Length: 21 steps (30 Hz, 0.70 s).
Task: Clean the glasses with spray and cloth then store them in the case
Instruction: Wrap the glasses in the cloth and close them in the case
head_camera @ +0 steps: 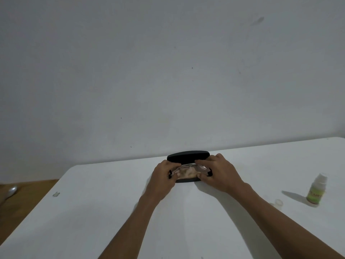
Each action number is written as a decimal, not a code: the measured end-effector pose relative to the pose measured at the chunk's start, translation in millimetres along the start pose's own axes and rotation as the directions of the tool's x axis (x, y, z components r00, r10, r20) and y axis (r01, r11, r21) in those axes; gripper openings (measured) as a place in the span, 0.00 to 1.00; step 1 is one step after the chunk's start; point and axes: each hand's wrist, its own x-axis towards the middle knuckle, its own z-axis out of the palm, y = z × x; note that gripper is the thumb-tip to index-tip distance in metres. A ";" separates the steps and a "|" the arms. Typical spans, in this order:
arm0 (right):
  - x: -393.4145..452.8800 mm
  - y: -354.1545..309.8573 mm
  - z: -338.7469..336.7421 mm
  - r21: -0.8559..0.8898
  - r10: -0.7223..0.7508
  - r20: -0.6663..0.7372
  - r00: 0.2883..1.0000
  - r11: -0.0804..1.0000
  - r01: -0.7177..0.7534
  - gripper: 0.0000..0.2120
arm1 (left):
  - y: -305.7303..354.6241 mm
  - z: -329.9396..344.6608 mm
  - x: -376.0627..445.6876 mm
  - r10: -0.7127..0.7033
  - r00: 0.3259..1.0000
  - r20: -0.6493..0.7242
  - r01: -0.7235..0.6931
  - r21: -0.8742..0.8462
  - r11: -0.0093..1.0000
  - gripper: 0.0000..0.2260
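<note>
Both hands, left (164,173) and right (217,170), grasp the glasses (188,170), settling them into the open case (188,156) under the fingers; spray (316,189) aside, closing remains.

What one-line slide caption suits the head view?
Both hands, left and right, settle clear glasses into an open black case; spray bottle stands aside.

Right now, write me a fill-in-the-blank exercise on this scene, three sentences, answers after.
1. The black case on the white table has its lid ____.
2. Both hands, left hand and right hand, hold the ____ over the case.
3. The spray bottle stands upright near the table's ____ edge, with a clear cap beside it.

Missing words: open; glasses; right
</note>
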 end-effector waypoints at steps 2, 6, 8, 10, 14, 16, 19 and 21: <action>-2.3 -0.8 3.4 -0.031 0.008 -0.018 1.000 0.999 -0.009 0.23 | 0.3 -0.8 -0.4 0.003 1.000 -0.003 -0.003 0.028 1.000 0.16; -1.1 -8.1 5.1 -0.023 0.075 -0.041 0.996 0.997 -0.076 0.21 | 0.0 -2.0 -0.8 0.012 1.000 -0.012 -0.012 0.060 0.998 0.15; 0.9 -11.6 4.6 -0.004 0.122 -0.018 0.992 0.992 -0.122 0.23 | -0.3 -1.3 -0.1 0.013 1.000 -0.022 -0.012 0.063 0.998 0.15; 3.0 -14.1 3.2 0.039 0.173 0.014 0.985 0.984 -0.173 0.23 | -0.2 0.1 0.2 0.004 0.999 -0.038 -0.001 0.064 0.998 0.15; 2.1 -15.9 2.5 0.063 0.226 0.012 0.974 0.972 -0.227 0.13 | -1.5 3.3 -1.4 0.020 0.997 -0.068 -0.015 0.076 0.997 0.13; -0.7 -16.3 4.3 0.055 0.246 -0.022 0.969 0.968 -0.245 0.11 | -4.0 5.4 -2.1 0.035 0.996 -0.079 -0.028 0.090 0.996 0.12; -2.1 -18.3 5.5 0.077 0.287 -0.017 0.958 0.956 -0.285 0.10 | -9.1 8.9 -1.7 0.022 0.995 -0.096 -0.013 0.089 0.996 0.12; -0.9 -18.8 4.4 0.050 0.293 0.002 0.956 0.955 -0.293 0.07 | -11.4 11.3 -1.5 0.013 0.993 -0.114 -0.004 0.074 0.997 0.11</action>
